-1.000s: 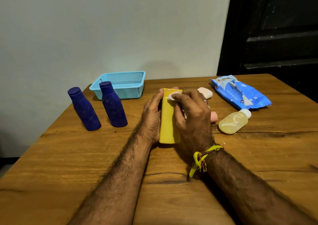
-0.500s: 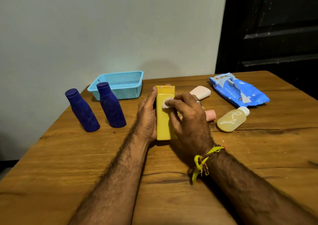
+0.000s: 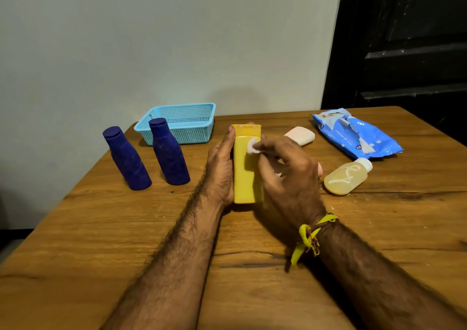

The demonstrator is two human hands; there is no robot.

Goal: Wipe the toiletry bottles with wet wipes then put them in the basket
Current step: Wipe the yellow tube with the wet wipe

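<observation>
The left hand grips the yellow bottle upright on the worktop; the right hand pinches a wet wipe against its front; the blue basket sits behind.

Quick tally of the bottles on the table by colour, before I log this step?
Blue bottles: 2
Yellow bottle: 1
Clear amber bottle: 1
Pale pink bottle: 1
Total: 5, plus something pink mostly hidden behind the right hand, kind unclear.
</observation>
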